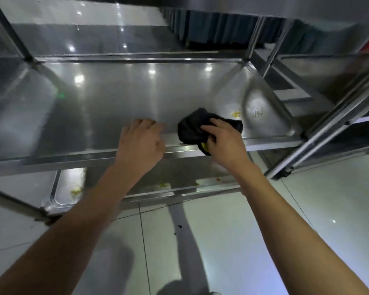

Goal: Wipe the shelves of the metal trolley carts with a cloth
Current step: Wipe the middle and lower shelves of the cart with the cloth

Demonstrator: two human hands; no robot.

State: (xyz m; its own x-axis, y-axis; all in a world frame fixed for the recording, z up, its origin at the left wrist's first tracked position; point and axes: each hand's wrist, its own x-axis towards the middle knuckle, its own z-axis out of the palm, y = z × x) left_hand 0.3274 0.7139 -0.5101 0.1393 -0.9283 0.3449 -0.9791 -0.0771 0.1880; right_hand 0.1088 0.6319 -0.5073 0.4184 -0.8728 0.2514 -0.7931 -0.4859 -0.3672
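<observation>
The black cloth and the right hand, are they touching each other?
Touching. The head view shows the right hand with fingers curled over the black cloth, pressing it on the trolley shelf.

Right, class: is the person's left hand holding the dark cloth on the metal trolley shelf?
No, the right hand grips the dark cloth, while the left hand rests on the shelf's front rim.

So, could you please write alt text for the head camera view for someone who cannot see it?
The right hand holds a dark cloth at the front edge of a steel trolley shelf, near yellow crumbs. The left hand rests on the shelf's front rim.
</observation>
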